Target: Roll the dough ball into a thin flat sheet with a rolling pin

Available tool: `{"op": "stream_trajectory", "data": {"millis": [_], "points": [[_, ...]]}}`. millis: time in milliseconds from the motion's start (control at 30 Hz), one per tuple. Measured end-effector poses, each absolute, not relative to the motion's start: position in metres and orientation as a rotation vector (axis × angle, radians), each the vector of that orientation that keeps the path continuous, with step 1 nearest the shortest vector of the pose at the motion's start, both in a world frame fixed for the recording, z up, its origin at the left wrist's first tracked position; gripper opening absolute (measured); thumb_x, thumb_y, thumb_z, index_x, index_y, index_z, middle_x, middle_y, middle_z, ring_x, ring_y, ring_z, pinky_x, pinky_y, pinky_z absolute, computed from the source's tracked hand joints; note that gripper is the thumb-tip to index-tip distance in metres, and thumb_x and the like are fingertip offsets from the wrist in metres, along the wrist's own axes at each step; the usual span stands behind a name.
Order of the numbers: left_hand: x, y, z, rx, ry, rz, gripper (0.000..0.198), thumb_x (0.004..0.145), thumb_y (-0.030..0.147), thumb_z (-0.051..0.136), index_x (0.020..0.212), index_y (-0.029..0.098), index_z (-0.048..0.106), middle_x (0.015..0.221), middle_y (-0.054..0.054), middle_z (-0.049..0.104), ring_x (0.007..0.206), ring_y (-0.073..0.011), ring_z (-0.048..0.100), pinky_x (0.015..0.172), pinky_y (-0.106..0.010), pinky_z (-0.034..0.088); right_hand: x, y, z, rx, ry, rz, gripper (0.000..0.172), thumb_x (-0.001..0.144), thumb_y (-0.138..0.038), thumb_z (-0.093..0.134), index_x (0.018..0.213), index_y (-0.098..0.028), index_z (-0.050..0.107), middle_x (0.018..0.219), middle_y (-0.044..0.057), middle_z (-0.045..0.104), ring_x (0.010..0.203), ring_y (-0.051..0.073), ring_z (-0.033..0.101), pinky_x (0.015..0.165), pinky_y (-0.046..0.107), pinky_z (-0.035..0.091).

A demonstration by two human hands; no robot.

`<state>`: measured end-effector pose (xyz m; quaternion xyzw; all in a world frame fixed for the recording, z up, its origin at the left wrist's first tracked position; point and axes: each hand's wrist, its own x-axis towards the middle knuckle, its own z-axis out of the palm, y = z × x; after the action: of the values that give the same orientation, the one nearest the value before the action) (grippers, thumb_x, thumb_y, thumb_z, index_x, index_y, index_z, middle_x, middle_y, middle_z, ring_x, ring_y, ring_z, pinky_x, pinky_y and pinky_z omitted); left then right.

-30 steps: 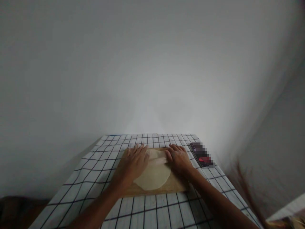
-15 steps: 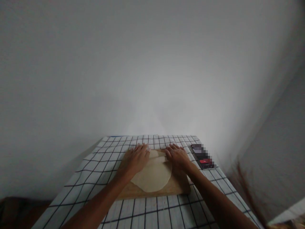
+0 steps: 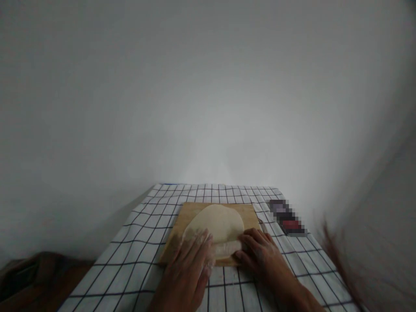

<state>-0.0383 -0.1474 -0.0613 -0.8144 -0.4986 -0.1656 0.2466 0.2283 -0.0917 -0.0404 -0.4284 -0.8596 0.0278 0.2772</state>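
A pale, floury rolling pin (image 3: pixel 225 248) lies crosswise over the near edge of a thin, rounded sheet of dough (image 3: pixel 216 221). My left hand (image 3: pixel 191 260), dusted with flour, covers the pin's left end, its fingers extended forward and its thumb on the near side. At the other end, my right hand (image 3: pixel 261 251) curls its fingers over the pin. Both ends of the pin are hidden under the hands. Beneath the dough is a wooden board (image 3: pixel 172 238).
The board rests on a white checked tablecloth (image 3: pixel 136 234). A phone (image 3: pixel 287 219), partly pixelated, lies to the right of the board. A pale wall (image 3: pixel 208 108) rises behind the table. Dark items (image 3: pixel 35 273) show at lower left.
Both hands have come back toward me with the rolling pin, from the far side of the dough to its near edge. The far part of the dough is now uncovered. The view has shifted slightly.
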Motion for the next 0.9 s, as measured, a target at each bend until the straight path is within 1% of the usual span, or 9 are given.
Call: {"op": "stream_trajectory", "data": {"millis": [100,200,300,367,467,633,700,800,900], "points": [[-0.043,-0.125,-0.048,-2.214,-1.424,-0.467,0.057,0.1,0.035,0.043,0.154,0.021,0.032,0.159,-0.004,0.036,0.148,-0.0275,0.031,0.122,-0.056,0.027,0.218,-0.079,-0.036,-1.123,-2.309,0.055,0.038,0.101,-0.04,0.05,0.135,-0.026,0.056,0.14,0.008,0.057,0.131,0.028,0.05,0.108,0.047,0.043],[-0.047,-0.079,-0.036,-2.256,-1.52,-0.476,0.049,0.101,0.035,0.039,0.147,0.02,0.043,0.154,-0.01,0.043,0.147,-0.0324,0.032,0.12,-0.063,0.024,0.209,-0.054,-0.031,-1.158,-2.309,0.072,0.034,0.104,-0.039,0.043,0.128,-0.026,0.062,0.136,0.005,0.061,0.131,0.025,0.052,0.11,0.044,0.042],[-0.053,-0.025,-0.031,-2.26,-1.648,-0.475,0.044,0.102,0.03,0.033,0.14,0.018,0.052,0.149,-0.015,0.05,0.142,-0.037,0.039,0.114,-0.07,0.03,0.201,-0.022,-0.026,-1.227,-2.29,0.064,0.036,0.106,-0.038,0.037,0.119,-0.024,0.067,0.132,0.005,0.064,0.13,0.023,0.053,0.11,0.042,0.043],[-0.057,0.006,-0.029,-2.291,-1.647,-0.449,0.041,0.101,0.028,0.036,0.135,0.021,0.058,0.148,-0.015,0.051,0.141,-0.0399,0.039,0.11,-0.072,0.032,0.196,-0.001,-0.025,-1.333,-2.277,0.064,0.038,0.105,-0.037,0.035,0.116,-0.023,0.069,0.132,0.007,0.065,0.126,0.025,0.057,0.106,0.042,0.046],[-0.06,0.03,-0.028,-2.356,-1.621,-0.398,0.039,0.1,0.027,0.039,0.131,0.024,0.061,0.147,-0.012,0.053,0.14,-0.038,0.041,0.11,-0.067,0.036,0.192,0.019,-0.027,-1.447,-2.269,0.082,0.038,0.105,-0.035,0.036,0.115,-0.021,0.069,0.133,0.011,0.064,0.125,0.026,0.059,0.105,0.044,0.047],[-0.058,0.01,-0.031,-2.317,-1.671,-0.42,0.045,0.103,0.033,0.03,0.14,0.02,0.052,0.147,-0.012,0.053,0.139,-0.0309,0.046,0.11,-0.056,0.04,0.202,0.019,-0.032,-1.258,-2.353,0.149,0.042,0.105,-0.038,0.035,0.127,-0.019,0.065,0.14,0.013,0.058,0.139,0.025,0.046,0.115,0.046,0.037],[-0.055,-0.011,-0.034,-2.301,-1.665,-0.434,0.046,0.103,0.033,0.031,0.144,0.019,0.046,0.149,-0.012,0.051,0.14,-0.0296,0.044,0.113,-0.056,0.037,0.208,0.015,-0.032,-1.199,-2.363,0.231,0.043,0.104,-0.042,0.036,0.13,-0.02,0.063,0.141,0.012,0.058,0.14,0.025,0.044,0.116,0.048,0.036],[-0.048,-0.048,-0.036,-2.27,-1.588,-0.441,0.046,0.102,0.032,0.034,0.143,0.016,0.046,0.149,-0.013,0.051,0.143,-0.0295,0.039,0.118,-0.057,0.028,0.213,0.013,-0.032,-1.165,-2.34,0.302,0.044,0.104,-0.044,0.037,0.132,-0.021,0.062,0.141,0.011,0.058,0.141,0.026,0.043,0.116,0.049,0.036],[-0.034,-0.09,-0.041,-2.181,-1.517,-0.42,0.051,0.101,0.036,0.04,0.146,0.014,0.043,0.153,-0.013,0.046,0.144,-0.0301,0.037,0.119,-0.055,0.029,0.216,0.015,-0.034,-1.118,-2.355,0.309,0.045,0.104,-0.042,0.036,0.131,-0.019,0.062,0.139,0.012,0.059,0.141,0.026,0.042,0.117,0.048,0.035]]}}
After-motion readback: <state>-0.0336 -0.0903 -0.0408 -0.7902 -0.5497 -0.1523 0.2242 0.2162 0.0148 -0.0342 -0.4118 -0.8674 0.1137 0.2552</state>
